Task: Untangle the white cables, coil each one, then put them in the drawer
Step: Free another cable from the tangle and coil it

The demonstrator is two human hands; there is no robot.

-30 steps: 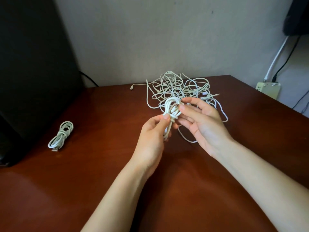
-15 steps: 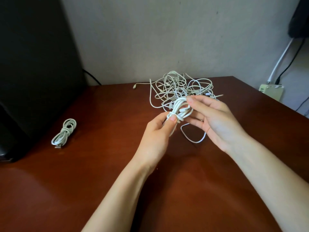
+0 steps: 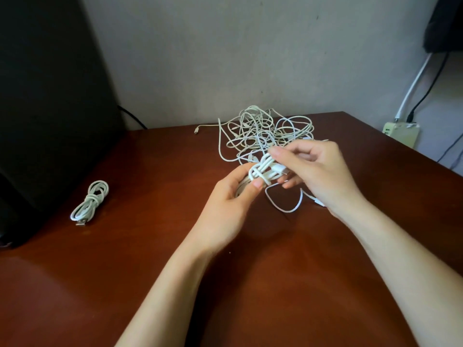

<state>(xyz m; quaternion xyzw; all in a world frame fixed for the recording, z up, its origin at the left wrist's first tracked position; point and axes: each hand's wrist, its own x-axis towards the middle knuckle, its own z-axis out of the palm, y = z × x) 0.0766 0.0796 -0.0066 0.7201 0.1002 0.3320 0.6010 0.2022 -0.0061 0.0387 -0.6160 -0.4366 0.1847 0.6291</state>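
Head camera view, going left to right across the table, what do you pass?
Dark cabinet → coiled cable lying on the table → left hand → cable bundle held by both hands → right hand → pale box by the wall.

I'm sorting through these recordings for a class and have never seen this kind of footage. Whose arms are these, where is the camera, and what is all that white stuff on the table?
There is no machine here: a person wears one camera on the head, looking forward and down, so the two bare arms reaching in from the bottom are their own. The left hand and right hand together hold a partly wound white cable bundle, with a loose loop hanging below onto the brown table. Behind the hands lies a tangled pile of white cables, not yet sorted. At the left sits a finished coiled cable, near a large black object. No drawer shows in this view.
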